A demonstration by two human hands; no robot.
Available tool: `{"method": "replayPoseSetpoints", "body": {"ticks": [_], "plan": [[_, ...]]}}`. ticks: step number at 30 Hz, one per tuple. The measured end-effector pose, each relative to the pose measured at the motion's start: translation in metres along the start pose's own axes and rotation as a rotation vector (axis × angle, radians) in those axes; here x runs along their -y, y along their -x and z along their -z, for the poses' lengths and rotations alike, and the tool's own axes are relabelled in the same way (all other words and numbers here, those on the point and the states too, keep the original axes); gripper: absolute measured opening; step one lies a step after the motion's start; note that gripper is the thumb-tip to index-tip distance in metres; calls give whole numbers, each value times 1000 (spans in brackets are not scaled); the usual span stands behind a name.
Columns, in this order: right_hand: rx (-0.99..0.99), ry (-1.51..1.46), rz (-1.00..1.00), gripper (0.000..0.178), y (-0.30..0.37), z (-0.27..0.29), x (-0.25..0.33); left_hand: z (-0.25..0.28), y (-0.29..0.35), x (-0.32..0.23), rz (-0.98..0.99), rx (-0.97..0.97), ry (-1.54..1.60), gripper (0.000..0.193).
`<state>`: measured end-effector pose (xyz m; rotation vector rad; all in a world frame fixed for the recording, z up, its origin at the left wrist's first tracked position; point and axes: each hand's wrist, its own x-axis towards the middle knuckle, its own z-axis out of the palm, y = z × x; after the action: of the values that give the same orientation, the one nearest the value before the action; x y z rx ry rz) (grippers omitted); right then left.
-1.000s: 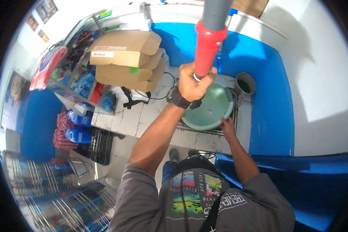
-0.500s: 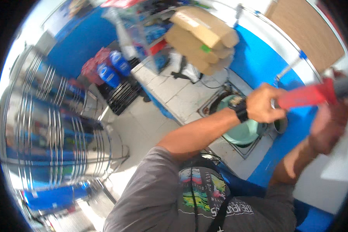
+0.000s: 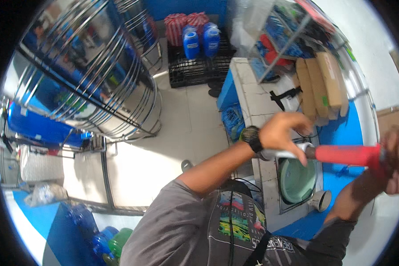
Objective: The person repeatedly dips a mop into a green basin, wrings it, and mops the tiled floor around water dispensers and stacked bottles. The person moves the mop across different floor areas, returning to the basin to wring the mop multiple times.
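On my feed: white tiled counter (image 3: 255, 102) below left hand (image 3: 280, 133); brown cardboard boxes (image 3: 321, 88) beyond the hand, round pale-green plastic basin (image 3: 298, 181) nearer.

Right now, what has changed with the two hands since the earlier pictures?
The right hand let go of the green basin and moved to the far end of the red tool. The left hand, clenched before, has thumb and fingers spread. The basin stayed at the counter.
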<state>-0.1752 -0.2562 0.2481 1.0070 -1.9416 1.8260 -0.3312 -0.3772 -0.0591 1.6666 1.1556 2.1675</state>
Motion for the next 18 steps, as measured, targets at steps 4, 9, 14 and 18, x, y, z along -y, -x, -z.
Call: {"method": "replayPoseSetpoints", "body": {"ticks": [4,9,14,18], "plan": [[-140,-131,46,32,-12,-40,-102,135,119,18,495,-524,-733,28],[-620,113,-79,37,-13,-135,-244,142,222,-27,465,-551,-544,53],[-628,146,-282,34,-2,-195,-322,150,242,-29,503,-448,-620,72],[-511,337,-592,33,18,-228,-352,174,275,3,553,-377,-593,67]]}}
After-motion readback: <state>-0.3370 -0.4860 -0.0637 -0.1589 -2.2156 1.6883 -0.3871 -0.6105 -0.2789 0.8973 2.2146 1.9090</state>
